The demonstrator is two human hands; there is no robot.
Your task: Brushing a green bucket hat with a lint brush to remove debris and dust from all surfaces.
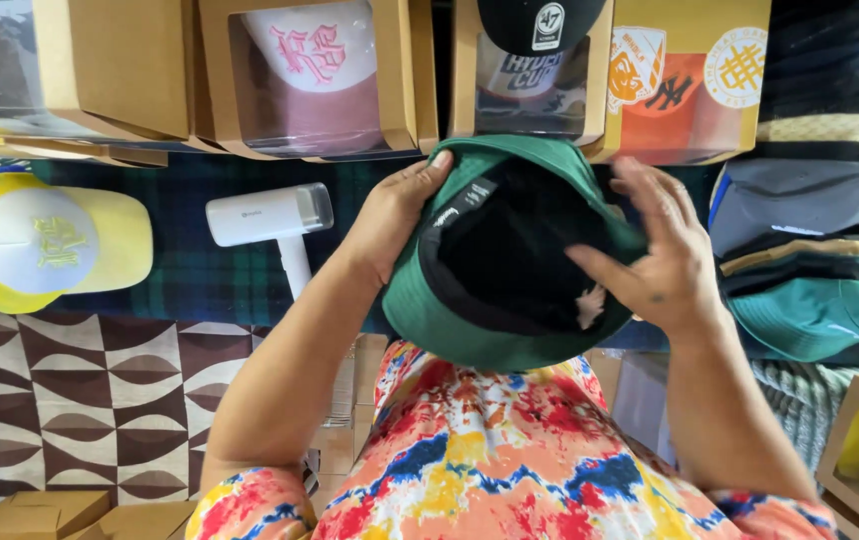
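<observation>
Partly hidden behind both hands: green cap (470,320), upside down, centre, near the chest. Left hand (390,215) gripping the left rim; right hand (655,255) fingers spread, touching the inside.

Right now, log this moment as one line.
left hand: grips green hat brim | right hand: fingers inside hat | nearby: white handheld steamer
</observation>
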